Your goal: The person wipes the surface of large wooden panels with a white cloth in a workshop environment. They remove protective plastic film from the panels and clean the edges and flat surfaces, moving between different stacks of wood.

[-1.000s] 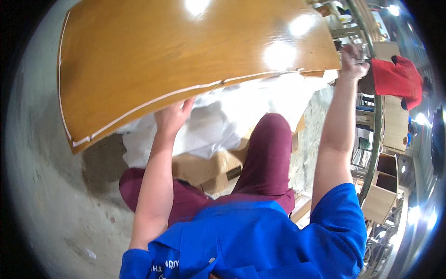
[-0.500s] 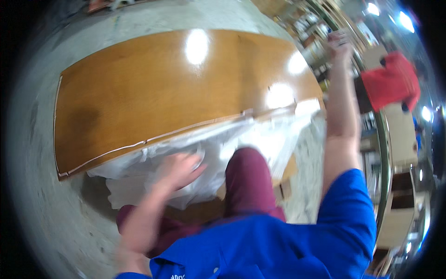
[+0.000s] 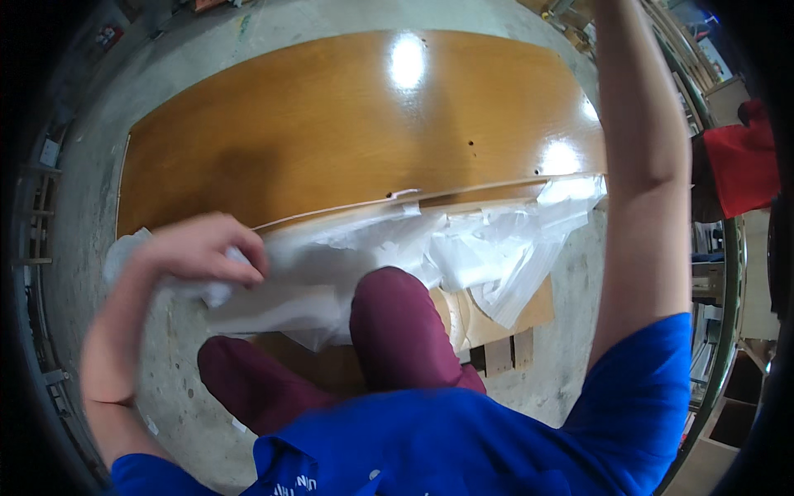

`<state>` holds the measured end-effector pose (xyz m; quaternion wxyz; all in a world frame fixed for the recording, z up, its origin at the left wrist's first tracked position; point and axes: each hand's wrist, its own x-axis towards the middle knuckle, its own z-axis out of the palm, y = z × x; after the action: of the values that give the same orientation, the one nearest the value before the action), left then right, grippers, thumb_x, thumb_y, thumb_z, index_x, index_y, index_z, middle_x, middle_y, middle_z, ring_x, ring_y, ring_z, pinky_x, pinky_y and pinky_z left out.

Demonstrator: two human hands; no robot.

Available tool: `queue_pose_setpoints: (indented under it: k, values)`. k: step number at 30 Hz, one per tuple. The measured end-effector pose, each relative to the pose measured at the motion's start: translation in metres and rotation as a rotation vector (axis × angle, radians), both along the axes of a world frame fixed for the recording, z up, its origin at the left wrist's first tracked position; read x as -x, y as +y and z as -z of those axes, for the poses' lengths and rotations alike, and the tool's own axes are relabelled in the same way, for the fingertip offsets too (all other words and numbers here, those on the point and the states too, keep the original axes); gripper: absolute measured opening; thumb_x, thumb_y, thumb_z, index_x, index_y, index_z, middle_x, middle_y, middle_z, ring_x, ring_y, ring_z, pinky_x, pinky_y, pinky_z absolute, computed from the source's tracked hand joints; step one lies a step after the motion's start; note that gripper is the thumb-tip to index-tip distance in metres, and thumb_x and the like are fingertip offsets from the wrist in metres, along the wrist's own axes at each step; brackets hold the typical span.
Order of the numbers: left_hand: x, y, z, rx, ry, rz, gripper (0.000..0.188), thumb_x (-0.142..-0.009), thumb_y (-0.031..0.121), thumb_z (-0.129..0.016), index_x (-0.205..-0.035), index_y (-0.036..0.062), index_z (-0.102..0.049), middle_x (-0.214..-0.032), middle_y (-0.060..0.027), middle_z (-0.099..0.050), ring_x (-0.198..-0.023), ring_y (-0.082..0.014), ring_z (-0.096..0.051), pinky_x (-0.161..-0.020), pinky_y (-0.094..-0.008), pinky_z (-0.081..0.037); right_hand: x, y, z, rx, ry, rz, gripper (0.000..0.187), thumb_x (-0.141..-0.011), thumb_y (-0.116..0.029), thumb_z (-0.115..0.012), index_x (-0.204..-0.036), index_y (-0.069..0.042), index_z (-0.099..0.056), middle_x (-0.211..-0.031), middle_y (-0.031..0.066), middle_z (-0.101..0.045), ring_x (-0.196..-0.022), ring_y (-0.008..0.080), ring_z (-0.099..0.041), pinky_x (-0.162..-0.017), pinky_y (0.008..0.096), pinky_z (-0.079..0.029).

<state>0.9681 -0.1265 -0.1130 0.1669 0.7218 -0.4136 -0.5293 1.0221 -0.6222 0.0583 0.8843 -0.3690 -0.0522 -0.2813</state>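
A large brown wooden panel (image 3: 331, 107) with a glossy face and a curved far edge lies in front of my knees. White translucent plastic film (image 3: 364, 248) hangs crumpled along its near edge. My left hand (image 3: 211, 248) is over the panel's near left corner, fingers curled in; pale film shows between thumb and fingers and bunches on both sides of the wrist. My right arm (image 3: 645, 165) stretches forward past the panel's right end, and its hand is beyond the top of the picture.
Brown cardboard (image 3: 533, 306) and wooden blocks (image 3: 499, 354) lie under the panel's near side. Around it is concrete floor (image 3: 169, 364). A person in a red top (image 3: 744, 169) is at the right, near shelving (image 3: 711, 281) with materials. A rack (image 3: 37, 215) stands far left.
My left hand has moved left to the panel's corner, and film now bunches there. My right arm has come nearer and its hand has left the picture. The view has shifted.
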Motion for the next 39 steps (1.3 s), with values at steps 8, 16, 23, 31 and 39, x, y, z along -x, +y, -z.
queue_pose_setpoints:
  k: [8, 16, 23, 31, 39]
  values:
    - [0.088, -0.023, 0.242, 0.204, 0.478, -1.293, 0.024, -0.085, 0.018, -0.062, -0.104, 0.0036, -0.060, -0.087, -0.0082, -0.065, -0.079, -0.0142, -0.063, -0.060, -0.0279, -0.050, 0.032, 0.045, 0.279, 0.511, 0.476, 0.079, 0.019, -0.090, -0.023, -0.056, -0.100, -0.006, -0.056, -0.076, 0.0039, -0.059, -0.053, 0.0096, -0.052, -0.039, 0.0204, -0.036]
    - [0.077, -0.015, 0.235, 0.347, 0.986, -1.557, 0.015, -0.085, 0.009, -0.059, -0.097, 0.0006, -0.059, -0.076, -0.0108, -0.063, -0.056, -0.0182, -0.061, -0.041, -0.0293, -0.048, -0.030, 0.039, 0.319, 0.920, 0.506, 0.466, 0.035, -0.082, -0.028, -0.065, -0.102, 0.001, -0.062, -0.090, 0.0125, -0.066, -0.079, 0.0216, -0.064, -0.068, 0.0323, -0.051]
    - [0.079, -0.036, 0.214, 0.382, 0.841, -1.635, 0.012, -0.084, 0.010, -0.059, -0.089, -0.0003, -0.062, -0.073, -0.0102, -0.063, -0.055, -0.0182, -0.062, -0.045, -0.0264, -0.050, -0.066, 0.028, 0.318, 1.188, 0.675, 0.598, 0.044, -0.081, -0.041, -0.062, -0.109, -0.007, -0.062, -0.101, 0.0188, -0.065, -0.097, 0.0326, -0.062, -0.084, 0.0386, -0.047]
    - [0.076, -0.038, 0.216, 0.304, 0.951, -1.645, 0.012, -0.085, 0.010, -0.057, -0.089, 0.0001, -0.063, -0.073, -0.0096, -0.065, -0.054, -0.0172, -0.062, -0.045, -0.0274, -0.052, -0.068, 0.025, 0.321, 1.302, 0.763, 0.656, 0.047, -0.082, -0.048, -0.057, -0.112, -0.011, -0.062, -0.103, 0.0175, -0.065, -0.100, 0.0335, -0.061, -0.085, 0.0406, -0.047]
    - [0.074, -0.043, 0.208, 0.303, 0.915, -1.622, 0.010, -0.085, 0.007, -0.056, -0.090, -0.0003, -0.062, -0.072, -0.0096, -0.064, -0.053, -0.0159, -0.061, -0.044, -0.0262, -0.050, -0.059, 0.029, 0.317, 1.288, 0.778, 0.655, 0.045, -0.081, -0.046, -0.059, -0.107, -0.010, -0.064, -0.100, 0.0163, -0.066, -0.096, 0.0332, -0.062, -0.083, 0.0407, -0.048]
